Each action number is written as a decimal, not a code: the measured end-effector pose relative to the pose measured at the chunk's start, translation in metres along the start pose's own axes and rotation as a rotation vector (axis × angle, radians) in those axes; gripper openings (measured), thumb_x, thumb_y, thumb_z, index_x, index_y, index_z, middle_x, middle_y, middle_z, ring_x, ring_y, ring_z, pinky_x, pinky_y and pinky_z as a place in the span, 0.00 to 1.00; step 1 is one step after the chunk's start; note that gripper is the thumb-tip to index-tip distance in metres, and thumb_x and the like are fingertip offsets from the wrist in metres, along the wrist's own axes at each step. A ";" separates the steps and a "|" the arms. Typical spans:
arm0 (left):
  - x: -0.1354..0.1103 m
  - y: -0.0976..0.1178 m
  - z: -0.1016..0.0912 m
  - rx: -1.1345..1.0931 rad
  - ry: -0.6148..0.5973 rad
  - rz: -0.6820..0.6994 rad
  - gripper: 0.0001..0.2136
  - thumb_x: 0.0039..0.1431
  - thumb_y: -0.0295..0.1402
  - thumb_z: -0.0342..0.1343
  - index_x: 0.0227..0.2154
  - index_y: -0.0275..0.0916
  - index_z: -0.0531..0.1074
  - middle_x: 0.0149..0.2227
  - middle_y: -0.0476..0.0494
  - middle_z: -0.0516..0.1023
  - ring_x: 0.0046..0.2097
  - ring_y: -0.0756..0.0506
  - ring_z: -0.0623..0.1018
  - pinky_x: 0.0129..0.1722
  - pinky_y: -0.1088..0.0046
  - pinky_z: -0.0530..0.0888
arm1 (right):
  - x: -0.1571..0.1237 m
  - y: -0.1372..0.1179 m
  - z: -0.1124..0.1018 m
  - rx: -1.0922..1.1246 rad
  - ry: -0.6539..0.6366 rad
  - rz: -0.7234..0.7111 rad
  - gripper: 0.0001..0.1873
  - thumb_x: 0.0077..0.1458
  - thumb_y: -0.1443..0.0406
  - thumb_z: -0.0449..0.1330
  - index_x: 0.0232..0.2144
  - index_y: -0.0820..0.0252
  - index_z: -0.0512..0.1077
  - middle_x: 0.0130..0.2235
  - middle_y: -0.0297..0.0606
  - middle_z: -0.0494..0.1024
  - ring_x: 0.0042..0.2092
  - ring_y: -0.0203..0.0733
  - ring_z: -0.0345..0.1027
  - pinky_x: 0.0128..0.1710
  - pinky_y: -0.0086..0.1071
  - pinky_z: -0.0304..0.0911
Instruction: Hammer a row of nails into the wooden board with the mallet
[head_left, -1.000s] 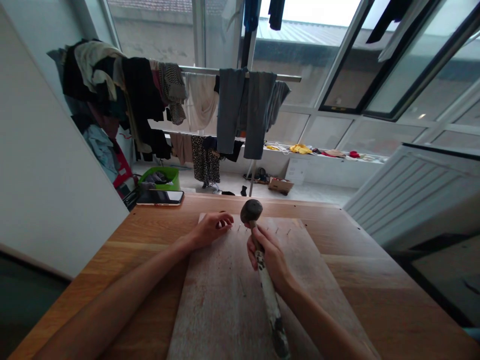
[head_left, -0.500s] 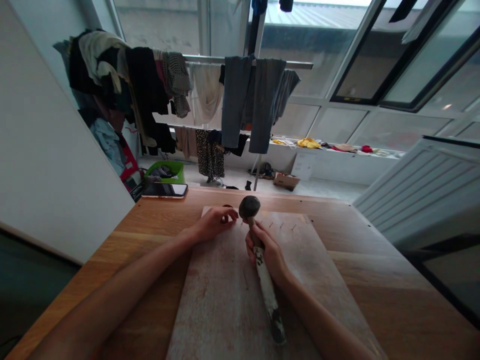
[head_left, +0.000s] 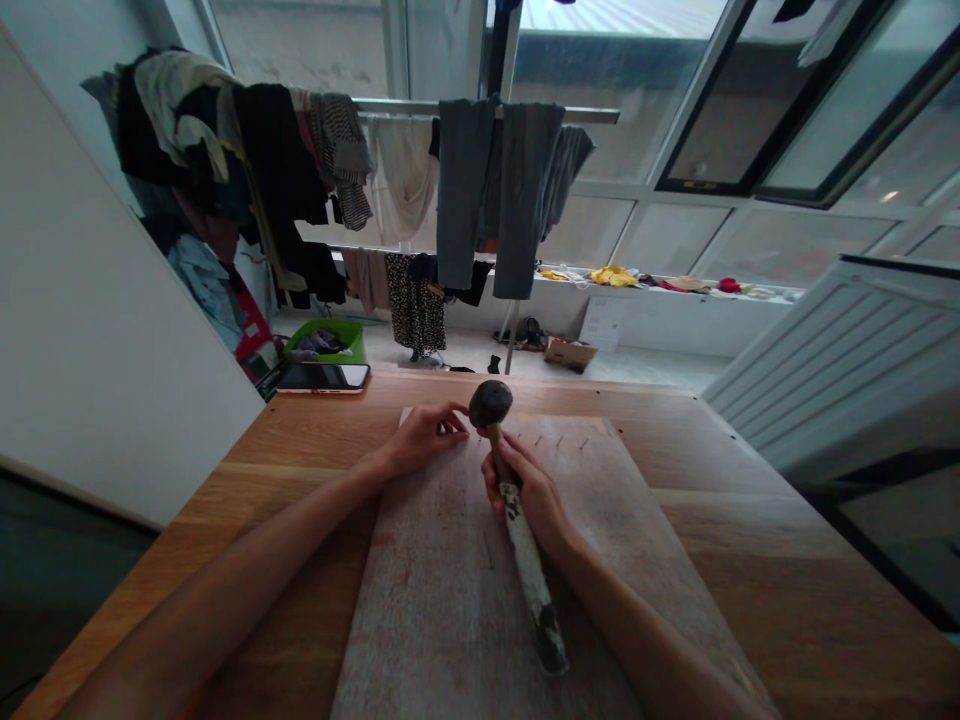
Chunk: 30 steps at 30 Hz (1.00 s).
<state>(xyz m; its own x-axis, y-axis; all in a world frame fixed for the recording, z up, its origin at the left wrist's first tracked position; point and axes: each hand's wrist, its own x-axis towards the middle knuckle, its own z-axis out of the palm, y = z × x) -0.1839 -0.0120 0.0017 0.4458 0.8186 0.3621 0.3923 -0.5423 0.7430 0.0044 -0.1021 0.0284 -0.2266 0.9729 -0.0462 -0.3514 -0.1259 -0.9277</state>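
Note:
My right hand (head_left: pixel 529 490) grips a mallet (head_left: pixel 525 555) high on its worn, paint-flaked handle, close under the dark rounded head (head_left: pixel 490 403). The handle end points back toward me. Fingers bent together, my left hand (head_left: pixel 426 440) rests at the far left part of a worn wooden board (head_left: pixel 442 600), just left of the mallet head. Anything between its fingertips is too small to make out. Several thin nails stand in a row along the board's far edge, one of them a nail (head_left: pixel 560 441) right of my right hand. Another nail (head_left: pixel 489 550) lies on the board left of the handle.
The board lies on a wooden table (head_left: pixel 277 470). A phone (head_left: pixel 322 377) is at the table's far left corner. Beyond stand a green basket (head_left: pixel 362 343) and a rack with hanging clothes (head_left: pixel 457 200). A white slatted panel (head_left: pixel 847 350) is at the right.
The mallet head has shifted slightly left, nearer my left hand's fingers. My left fingers have changed their bend a little. The whole view has moved slightly.

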 end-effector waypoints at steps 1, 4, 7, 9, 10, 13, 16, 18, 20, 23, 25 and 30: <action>0.000 0.000 0.000 0.005 0.003 -0.002 0.15 0.55 0.26 0.62 0.46 0.38 0.74 0.31 0.50 0.83 0.29 0.52 0.77 0.32 0.78 0.72 | -0.001 0.000 0.001 0.001 -0.011 0.003 0.21 0.59 0.53 0.58 0.49 0.59 0.71 0.23 0.25 0.69 0.15 0.29 0.59 0.11 0.22 0.52; 0.000 0.002 0.000 0.014 0.001 -0.001 0.14 0.55 0.27 0.62 0.45 0.38 0.75 0.30 0.50 0.82 0.29 0.52 0.77 0.31 0.79 0.72 | -0.002 -0.002 0.002 -0.007 -0.043 0.006 0.20 0.59 0.53 0.58 0.48 0.59 0.71 0.23 0.26 0.70 0.15 0.28 0.60 0.11 0.21 0.51; 0.000 0.004 -0.001 0.022 0.002 0.007 0.13 0.55 0.26 0.63 0.44 0.37 0.75 0.30 0.50 0.82 0.29 0.51 0.78 0.31 0.79 0.71 | -0.004 -0.002 0.002 -0.033 -0.060 0.032 0.18 0.60 0.54 0.58 0.46 0.59 0.71 0.23 0.26 0.71 0.15 0.28 0.60 0.12 0.21 0.51; 0.000 0.005 -0.002 0.027 0.010 0.011 0.14 0.54 0.25 0.63 0.45 0.37 0.75 0.30 0.49 0.82 0.29 0.51 0.78 0.31 0.79 0.71 | -0.004 -0.002 0.002 -0.048 -0.056 0.055 0.18 0.59 0.53 0.59 0.46 0.59 0.71 0.23 0.26 0.71 0.15 0.28 0.59 0.11 0.21 0.50; 0.001 0.005 -0.002 0.028 0.012 0.011 0.15 0.53 0.25 0.64 0.45 0.37 0.75 0.30 0.50 0.82 0.29 0.51 0.78 0.31 0.79 0.71 | -0.004 -0.002 0.002 -0.050 -0.049 0.059 0.19 0.59 0.53 0.59 0.45 0.59 0.71 0.23 0.26 0.70 0.15 0.28 0.59 0.11 0.21 0.50; 0.000 0.006 -0.003 0.033 0.013 -0.005 0.15 0.54 0.26 0.64 0.46 0.37 0.75 0.29 0.50 0.81 0.29 0.51 0.77 0.31 0.79 0.71 | -0.005 -0.003 0.003 -0.044 -0.032 0.040 0.19 0.58 0.52 0.59 0.45 0.58 0.71 0.22 0.25 0.69 0.15 0.28 0.58 0.11 0.21 0.49; -0.002 0.008 -0.002 0.045 0.001 0.001 0.14 0.55 0.26 0.63 0.45 0.37 0.74 0.29 0.50 0.81 0.28 0.51 0.76 0.31 0.79 0.71 | -0.005 -0.003 0.003 -0.064 -0.037 0.058 0.19 0.58 0.52 0.59 0.45 0.58 0.71 0.22 0.25 0.69 0.15 0.28 0.58 0.10 0.21 0.50; -0.002 0.008 -0.001 0.061 -0.017 0.027 0.13 0.56 0.27 0.62 0.45 0.37 0.73 0.31 0.50 0.80 0.28 0.52 0.76 0.30 0.78 0.71 | -0.005 -0.002 0.001 -0.067 -0.041 0.069 0.20 0.57 0.52 0.60 0.45 0.58 0.71 0.22 0.25 0.69 0.15 0.29 0.58 0.10 0.21 0.50; -0.003 0.007 -0.002 0.079 -0.036 0.041 0.16 0.56 0.28 0.62 0.48 0.38 0.71 0.34 0.49 0.79 0.28 0.52 0.75 0.30 0.78 0.71 | -0.005 -0.001 -0.001 -0.043 -0.029 0.056 0.20 0.57 0.52 0.60 0.46 0.58 0.71 0.22 0.25 0.69 0.15 0.29 0.58 0.10 0.22 0.50; -0.003 0.010 -0.006 0.126 -0.026 0.042 0.17 0.55 0.32 0.63 0.47 0.38 0.69 0.38 0.47 0.77 0.28 0.52 0.75 0.28 0.77 0.71 | -0.006 -0.002 -0.005 0.004 0.013 0.022 0.20 0.56 0.52 0.60 0.46 0.58 0.71 0.21 0.25 0.68 0.15 0.29 0.57 0.10 0.22 0.49; -0.006 0.021 -0.011 0.221 -0.020 0.098 0.11 0.57 0.33 0.61 0.43 0.37 0.70 0.39 0.45 0.76 0.30 0.51 0.76 0.30 0.75 0.72 | -0.006 -0.003 -0.006 0.017 0.033 0.004 0.19 0.56 0.53 0.60 0.45 0.58 0.71 0.22 0.25 0.68 0.15 0.28 0.57 0.11 0.22 0.50; -0.039 0.079 -0.011 0.537 -0.308 0.587 0.05 0.61 0.24 0.53 0.35 0.38 0.73 0.35 0.43 0.78 0.40 0.45 0.78 0.43 0.69 0.73 | -0.007 -0.003 -0.006 0.031 0.053 -0.013 0.19 0.55 0.53 0.61 0.44 0.58 0.71 0.21 0.24 0.68 0.14 0.29 0.57 0.11 0.22 0.51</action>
<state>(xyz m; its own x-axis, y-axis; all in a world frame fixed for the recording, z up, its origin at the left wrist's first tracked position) -0.1791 -0.0845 0.0523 0.8644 0.3315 0.3780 0.3234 -0.9423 0.0867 0.0124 -0.1072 0.0295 -0.1739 0.9833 -0.0545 -0.3823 -0.1184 -0.9164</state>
